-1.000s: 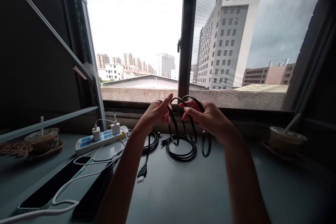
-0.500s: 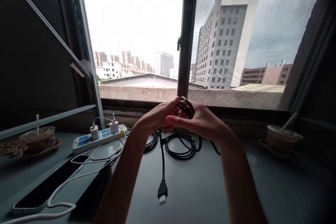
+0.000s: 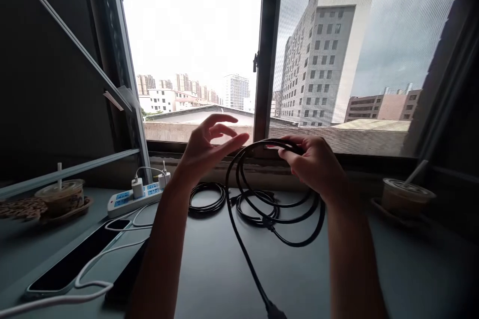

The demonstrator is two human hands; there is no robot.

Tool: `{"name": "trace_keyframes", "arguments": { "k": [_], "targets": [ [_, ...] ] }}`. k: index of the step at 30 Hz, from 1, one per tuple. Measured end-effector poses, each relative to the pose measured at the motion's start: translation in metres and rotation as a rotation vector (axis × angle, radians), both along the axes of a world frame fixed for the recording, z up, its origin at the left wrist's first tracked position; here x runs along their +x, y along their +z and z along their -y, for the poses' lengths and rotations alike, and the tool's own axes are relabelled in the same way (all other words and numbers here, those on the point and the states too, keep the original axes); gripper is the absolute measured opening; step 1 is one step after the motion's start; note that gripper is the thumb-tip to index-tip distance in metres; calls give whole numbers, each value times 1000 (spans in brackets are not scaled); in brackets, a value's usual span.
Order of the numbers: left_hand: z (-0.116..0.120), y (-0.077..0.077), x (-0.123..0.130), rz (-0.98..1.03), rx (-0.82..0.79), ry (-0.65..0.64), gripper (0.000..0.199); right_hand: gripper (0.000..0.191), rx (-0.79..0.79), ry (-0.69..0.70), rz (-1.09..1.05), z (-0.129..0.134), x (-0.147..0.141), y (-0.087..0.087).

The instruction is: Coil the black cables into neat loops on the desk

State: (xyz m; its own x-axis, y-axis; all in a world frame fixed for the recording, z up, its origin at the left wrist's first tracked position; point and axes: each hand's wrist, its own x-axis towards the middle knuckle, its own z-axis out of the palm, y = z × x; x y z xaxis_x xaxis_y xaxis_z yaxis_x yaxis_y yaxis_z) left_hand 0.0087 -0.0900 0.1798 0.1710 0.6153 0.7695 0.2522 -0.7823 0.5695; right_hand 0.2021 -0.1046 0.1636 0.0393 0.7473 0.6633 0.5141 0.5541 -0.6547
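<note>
My right hand is closed on the top of a loosely coiled black cable. Its loops hang below the hand, and one end runs down to a plug cut off by the bottom edge of the view. Left of the loops, my left hand is raised with its fingers curved and apart, holding nothing. Its thumb tip comes close to the cable. Two more coils of black cable lie on the desk behind: one coil at the left, another coil partly behind the hanging loops.
A white power strip with chargers stands at the back left, with a white cable across a phone. Lidded cups stand on both sides, a left cup and a right cup. A window frame rises behind.
My hands have moved apart; the left has let go and risen to the left. The cable now hangs in wide loops from my right hand, and its plug end has swung lower and right.
</note>
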Motion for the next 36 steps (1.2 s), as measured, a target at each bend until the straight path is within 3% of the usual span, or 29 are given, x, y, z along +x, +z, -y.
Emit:
{"name": "trace_keyframes", "arguments": {
  "k": [3,5,8,12,18,22,26,28,32,34,36],
  "targets": [
    [-8,-6,3,-178,-41,-117,56,22,112,-14,-94,-1,-5,1],
    [-17,-12,11,-180,-90,-165,47,20,187,59,-194,-1,-8,2],
    [-32,-22,27,-29,-121,-137,24,15,276,143,-391,-2,-10,5],
    [-45,-29,39,263,-235,-166,53,10,306,215,-592,-5,-11,7],
    [-35,-24,42,647,-479,-373,56,12,307,174,-464,-8,-20,3],
    [-26,-21,47,724,-540,-448,53,10,279,239,-428,-8,-19,4],
    [-31,-29,56,605,-609,-480,49,32,190,338,-627,-6,-9,7],
    [-37,-37,62,483,-608,-402,44,41,169,390,-693,-4,-5,8],
    [-44,-50,72,220,-674,-237,34,40,215,387,-668,3,-8,8],
    [-46,-54,73,87,-784,-281,42,42,266,357,-617,4,-13,6],
    [-48,-54,68,-106,-942,-455,57,46,335,344,-569,4,-17,4]
  ]
}}
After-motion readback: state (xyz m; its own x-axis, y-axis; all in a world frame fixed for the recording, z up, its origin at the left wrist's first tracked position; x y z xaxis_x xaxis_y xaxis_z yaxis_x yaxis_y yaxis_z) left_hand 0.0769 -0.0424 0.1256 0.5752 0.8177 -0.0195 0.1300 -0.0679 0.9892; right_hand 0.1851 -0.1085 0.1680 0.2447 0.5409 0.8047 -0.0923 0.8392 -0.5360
